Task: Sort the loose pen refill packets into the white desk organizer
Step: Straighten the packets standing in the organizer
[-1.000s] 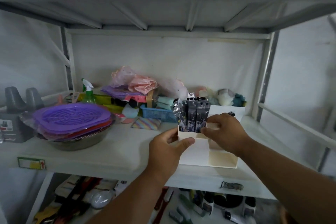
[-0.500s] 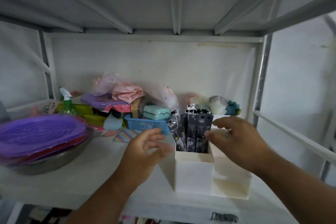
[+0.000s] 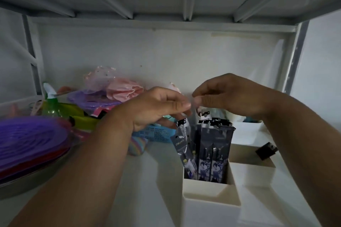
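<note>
Pinching at the top edges of the pen refill packets [image 3: 215, 145], both hands are working above the white desk organizer [image 3: 210, 201]. The left hand [image 3: 156, 108] is curling its fingers toward the header of a leaning packet [image 3: 181, 145] at the left of the bunch; whether it is truly gripping it, I cannot tell, since blur hides the fingertips. The right hand [image 3: 227, 96] is curling its thumb and forefinger together just above the upright packets, probably to square them so they stand straight. Those dark packets are standing on end in the organizer's front-left compartment, filling most of it, hang tabs up. A compartment behind and to the right is holding a small black object [image 3: 265, 150]. The organizer is sitting on the shelf [image 3: 156, 171], near a blue basket [image 3: 156, 133].
</note>
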